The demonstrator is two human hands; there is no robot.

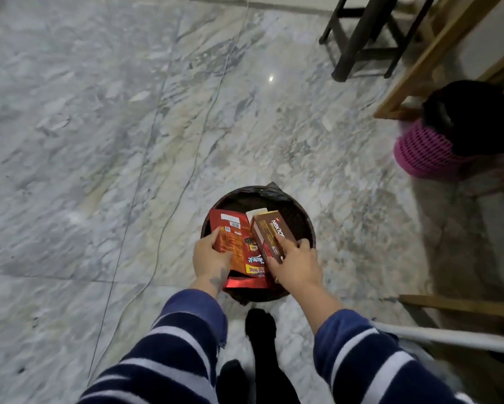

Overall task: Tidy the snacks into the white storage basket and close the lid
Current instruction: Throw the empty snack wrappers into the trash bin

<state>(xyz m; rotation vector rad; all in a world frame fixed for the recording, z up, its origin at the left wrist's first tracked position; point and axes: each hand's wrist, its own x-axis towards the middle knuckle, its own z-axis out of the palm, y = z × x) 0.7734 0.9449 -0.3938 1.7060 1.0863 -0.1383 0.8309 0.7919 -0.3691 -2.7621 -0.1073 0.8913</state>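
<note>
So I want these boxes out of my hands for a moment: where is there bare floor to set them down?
The marble floor left of the dark round bin lies bare, bar a thin cable. The right is crowded: pink basket, wooden frame, dark stool.

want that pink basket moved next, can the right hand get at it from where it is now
Probably not as things stand: the right hand grips the brown box over the dark bin, and the pink basket sits well off to the right.
</note>
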